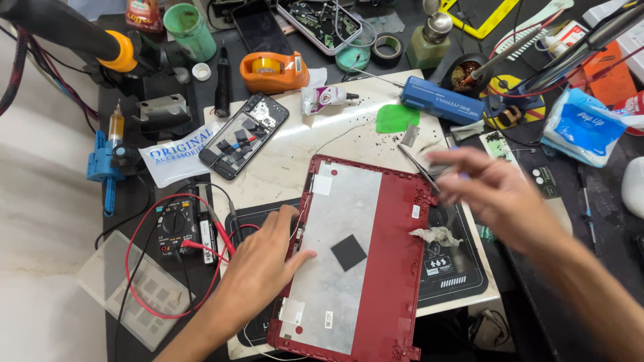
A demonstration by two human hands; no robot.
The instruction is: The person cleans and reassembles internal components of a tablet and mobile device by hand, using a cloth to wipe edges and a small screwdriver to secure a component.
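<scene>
A red laptop lid cover point(396, 268) lies inside-up in the middle of the bench, its silver lining showing with a black square pad point(348, 252) on it. My left hand point(265, 258) rests on the cover's left edge, thumb on the silver lining, holding nothing. My right hand point(493, 191) hovers blurred over the cover's upper right corner, pinching a thin metal tool point(417, 167) that points up and left. A crumpled bit of white tissue point(436, 234) lies at the cover's right edge.
An opened phone point(245, 134) lies at the upper left, next to a white plastic bag point(178, 157). A multimeter point(178, 224) with red leads sits left. An orange tape dispenser point(275, 70), a blue tool point(439, 100), a green pad point(396, 118) and a blue tissue pack point(583, 127) lie behind.
</scene>
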